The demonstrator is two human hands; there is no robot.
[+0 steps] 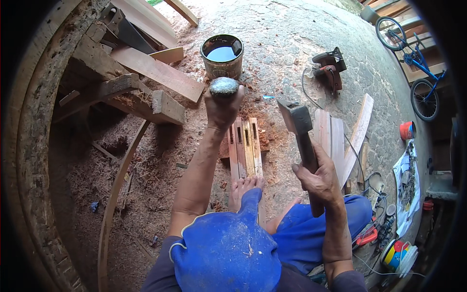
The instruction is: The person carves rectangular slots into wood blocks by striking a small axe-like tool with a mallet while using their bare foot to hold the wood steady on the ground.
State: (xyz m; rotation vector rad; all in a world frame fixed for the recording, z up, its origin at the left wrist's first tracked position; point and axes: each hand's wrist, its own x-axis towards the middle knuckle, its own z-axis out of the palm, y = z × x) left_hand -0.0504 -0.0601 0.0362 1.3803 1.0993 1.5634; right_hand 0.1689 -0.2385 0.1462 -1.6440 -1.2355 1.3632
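At four o'clock, a hammer (302, 121) gripped by the right hand (322, 179); at twelve, perhaps a chisel (224, 87), clasped by the left hand (223, 110).

Blue beside pinkish tones
At lower centre, the trousers (224, 253) are blue with pale specks; at centre, the wooden strips (249, 158) are pinkish and yellowish; at upper right, the bicycle (421, 63) is blue.

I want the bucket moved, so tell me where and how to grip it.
Take the bucket by opposite sides of its rim, coming in from left and right. It stands upright and open-topped with liquid inside, so a level, two-sided hold would probably limit spilling.
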